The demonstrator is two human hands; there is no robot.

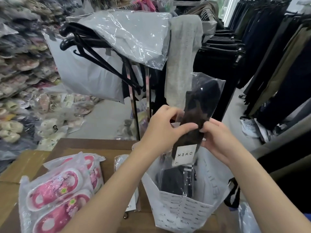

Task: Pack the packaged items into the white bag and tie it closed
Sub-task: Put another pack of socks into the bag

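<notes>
Nearest, the white printed plastic bag (178, 209) stands open for loading. Above its mouth our left hand (165, 126) and right hand (217, 137) pinch the clear-wrapped dark sock packet (198, 115) upright, ready to drop in. Pink slipper packs (57, 192) wait left on the cardboard desk (20, 167).

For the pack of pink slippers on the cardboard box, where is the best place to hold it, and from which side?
Probably the loose top edge of the pink slipper pack, taken from above: the clear wrapper bunches free there, while the slippers lie flat and wide on the cardboard box. Both hands are busy with the black sock pack.
</notes>
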